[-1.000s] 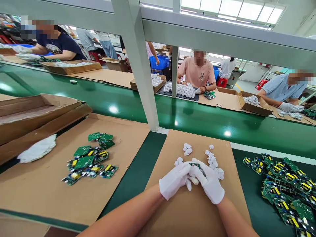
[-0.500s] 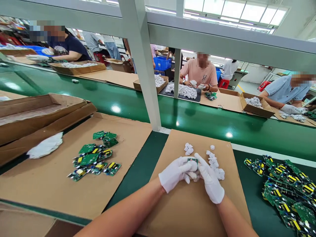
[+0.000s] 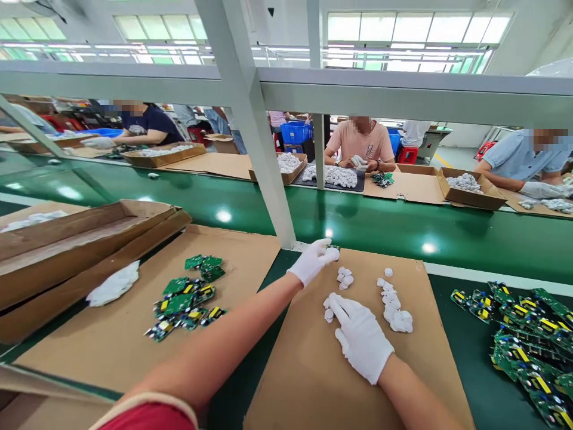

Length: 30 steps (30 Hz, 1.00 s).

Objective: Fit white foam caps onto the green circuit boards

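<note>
**Head view: one gloved hand reaches out with a small piece, the other rests among white parts**

Head camera looks down on a brown cardboard sheet [image 3: 358, 382] lying on a green bench. The left hand [image 3: 311, 261], in a white glove, is stretched forward to the sheet's far edge. Its fingertips are pinched on a small piece [image 3: 332, 249] that shows a sliver of green just beyond the thumb; whether it is a board alone or a board fitted into a white shell cannot be told. The right hand [image 3: 362, 339], also gloved, lies palm down on the sheet with its fingers spread and loose, gripping nothing. A few small white parts [image 3: 329, 301] touch its index fingertip, another cluster [image 3: 344, 278] sits just ahead of the fingers, and a longer row of white parts [image 3: 394, 309] runs just off the thumb side.

Well to the left of both hands, a small pile of green circuit boards [image 3: 187, 294] and a spare white glove [image 3: 113, 285] lie on a second cardboard sheet. A larger heap of boards [image 3: 523, 334] lies to the right. Across the green conveyor belt [image 3: 380, 224], other people work at their own boxes.

The pinch looks shallow and the glove fabric is smooth, so the piece could slip free over the sheet's edge. The resting right hand could also scatter the loose white parts if it slides.
</note>
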{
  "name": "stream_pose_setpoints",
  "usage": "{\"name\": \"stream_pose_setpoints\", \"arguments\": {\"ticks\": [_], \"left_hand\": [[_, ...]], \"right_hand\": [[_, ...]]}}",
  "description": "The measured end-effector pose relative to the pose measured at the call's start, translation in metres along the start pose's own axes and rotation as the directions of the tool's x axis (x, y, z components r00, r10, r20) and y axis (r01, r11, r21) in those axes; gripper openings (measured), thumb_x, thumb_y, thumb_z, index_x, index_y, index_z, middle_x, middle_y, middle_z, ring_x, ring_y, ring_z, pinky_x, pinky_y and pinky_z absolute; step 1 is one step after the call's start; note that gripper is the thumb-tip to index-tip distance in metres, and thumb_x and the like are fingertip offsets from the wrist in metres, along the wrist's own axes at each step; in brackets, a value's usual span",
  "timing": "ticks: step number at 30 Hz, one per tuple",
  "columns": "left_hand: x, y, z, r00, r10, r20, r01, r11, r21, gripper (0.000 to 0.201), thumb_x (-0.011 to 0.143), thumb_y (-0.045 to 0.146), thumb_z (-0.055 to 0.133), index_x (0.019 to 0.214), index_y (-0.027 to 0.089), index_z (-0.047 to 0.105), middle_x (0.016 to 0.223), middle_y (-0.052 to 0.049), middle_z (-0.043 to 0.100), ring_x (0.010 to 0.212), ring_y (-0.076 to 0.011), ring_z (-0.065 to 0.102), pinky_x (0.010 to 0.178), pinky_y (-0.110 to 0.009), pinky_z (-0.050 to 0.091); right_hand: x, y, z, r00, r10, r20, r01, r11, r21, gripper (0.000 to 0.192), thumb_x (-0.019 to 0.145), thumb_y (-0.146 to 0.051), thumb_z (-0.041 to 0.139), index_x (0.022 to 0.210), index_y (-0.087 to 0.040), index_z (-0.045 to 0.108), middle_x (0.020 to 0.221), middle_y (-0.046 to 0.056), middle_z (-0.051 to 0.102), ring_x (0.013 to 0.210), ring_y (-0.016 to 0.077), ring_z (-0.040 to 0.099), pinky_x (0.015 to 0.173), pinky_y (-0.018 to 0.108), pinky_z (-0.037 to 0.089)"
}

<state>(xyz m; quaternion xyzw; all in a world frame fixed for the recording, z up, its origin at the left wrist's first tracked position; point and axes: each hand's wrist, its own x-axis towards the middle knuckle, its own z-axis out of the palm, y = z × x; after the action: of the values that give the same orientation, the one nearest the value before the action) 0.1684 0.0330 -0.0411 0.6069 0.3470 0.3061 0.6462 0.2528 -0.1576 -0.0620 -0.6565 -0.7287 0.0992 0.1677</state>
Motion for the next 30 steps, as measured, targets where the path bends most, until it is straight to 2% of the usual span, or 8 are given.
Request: {"name": "stream_pose_setpoints", "arguments": {"ticks": [3, 7, 13, 15, 18, 22, 26, 30], "left_hand": [[0.040, -0.014, 0.004, 0.999, 0.034, -0.033, -0.029, 0.987, 0.156, 0.061, 0.066, 0.028, 0.070, 0.120, 0.012, 0.048, 0.081, -0.005, 0.065, 0.076, -0.0147, 0.060, 0.078, -0.029, 0.043], [0.073, -0.029, 0.015, 0.996, 0.080, -0.037, -0.063, 0.938, 0.342, 0.054, 0.070, 0.031, 0.067, 0.117, 0.011, 0.053, 0.095, -0.011, 0.067, 0.088, -0.0191, 0.061, 0.086, -0.031, 0.042], [0.091, -0.034, 0.019, 0.983, 0.159, -0.091, -0.076, 0.807, 0.586, 0.054, 0.075, 0.033, 0.061, 0.124, 0.013, 0.050, 0.130, -0.017, 0.050, 0.122, -0.0305, 0.043, 0.102, -0.040, 0.028], [0.089, -0.032, 0.019, 0.976, 0.197, -0.094, -0.093, 0.763, 0.639, 0.057, 0.076, 0.029, 0.058, 0.129, 0.012, 0.045, 0.139, -0.017, 0.041, 0.130, -0.0298, 0.033, 0.107, -0.040, 0.023], [0.072, -0.026, 0.016, 0.968, 0.248, -0.033, -0.158, 0.706, 0.690, 0.059, 0.074, 0.022, 0.058, 0.130, 0.011, 0.043, 0.141, -0.015, 0.037, 0.133, -0.0259, 0.028, 0.110, -0.036, 0.020], [0.027, -0.018, -0.005, 0.963, 0.248, 0.105, -0.247, 0.655, 0.715, 0.051, 0.076, 0.023, 0.054, 0.126, 0.018, 0.049, 0.135, -0.006, 0.048, 0.129, -0.0202, 0.037, 0.110, -0.032, 0.024], [-0.027, -0.008, -0.051, 0.973, 0.186, 0.140, -0.227, 0.622, 0.750, 0.043, 0.079, 0.032, 0.050, 0.120, 0.022, 0.056, 0.125, -0.003, 0.058, 0.118, -0.0194, 0.050, 0.103, -0.032, 0.035], [-0.066, 0.000, -0.111, 0.986, 0.163, 0.047, -0.131, 0.560, 0.818, 0.042, 0.082, 0.037, 0.044, 0.119, 0.022, 0.056, 0.125, -0.001, 0.058, 0.117, -0.0174, 0.051, 0.102, -0.028, 0.036]], "right_hand": [[-0.001, 0.002, -0.004, 0.994, 0.104, -0.028, -0.104, 0.995, 0.005, 0.058, 0.078, -0.017, 0.051, 0.134, -0.025, 0.042, 0.123, 0.010, 0.056, 0.107, 0.0280, 0.052, 0.088, 0.043, 0.042], [0.000, 0.005, -0.007, 0.993, 0.079, -0.087, -0.072, 0.994, 0.081, 0.046, 0.070, -0.016, 0.060, 0.115, -0.025, 0.057, 0.138, 0.007, 0.043, 0.125, 0.0287, 0.036, 0.100, 0.044, 0.032], [-0.002, 0.004, -0.008, 0.998, 0.057, -0.039, -0.048, 0.978, 0.205, 0.025, 0.073, -0.014, 0.058, 0.094, -0.027, 0.061, 0.101, -0.001, 0.065, 0.097, 0.0190, 0.056, 0.090, 0.034, 0.037], [-0.003, 0.003, -0.008, 0.997, 0.061, -0.045, -0.051, 0.979, 0.199, 0.026, 0.072, -0.018, 0.063, 0.096, -0.027, 0.061, 0.106, 0.000, 0.064, 0.098, 0.0203, 0.055, 0.089, 0.034, 0.037], [-0.003, 0.001, -0.006, 0.996, 0.052, -0.079, -0.040, 0.988, 0.148, 0.027, 0.069, -0.022, 0.067, 0.095, -0.026, 0.062, 0.121, 0.003, 0.057, 0.109, 0.0245, 0.049, 0.092, 0.037, 0.033], [-0.003, -0.002, -0.005, 0.998, 0.009, -0.066, -0.003, 0.995, 0.097, 0.011, 0.075, -0.018, 0.060, 0.084, -0.025, 0.060, 0.084, -0.001, 0.065, 0.081, 0.0177, 0.055, 0.080, 0.031, 0.035], [-0.003, -0.010, -0.004, 0.997, -0.022, -0.081, 0.021, 1.000, -0.007, 0.018, 0.077, -0.021, 0.060, 0.093, -0.029, 0.059, 0.075, -0.002, 0.061, 0.073, 0.0173, 0.051, 0.071, 0.029, 0.034], [-0.002, -0.011, 0.003, 0.991, 0.001, -0.137, -0.002, 1.000, -0.010, 0.013, 0.076, -0.017, 0.059, 0.086, -0.026, 0.059, 0.077, 0.000, 0.061, 0.074, 0.0180, 0.052, 0.068, 0.028, 0.035]]}}
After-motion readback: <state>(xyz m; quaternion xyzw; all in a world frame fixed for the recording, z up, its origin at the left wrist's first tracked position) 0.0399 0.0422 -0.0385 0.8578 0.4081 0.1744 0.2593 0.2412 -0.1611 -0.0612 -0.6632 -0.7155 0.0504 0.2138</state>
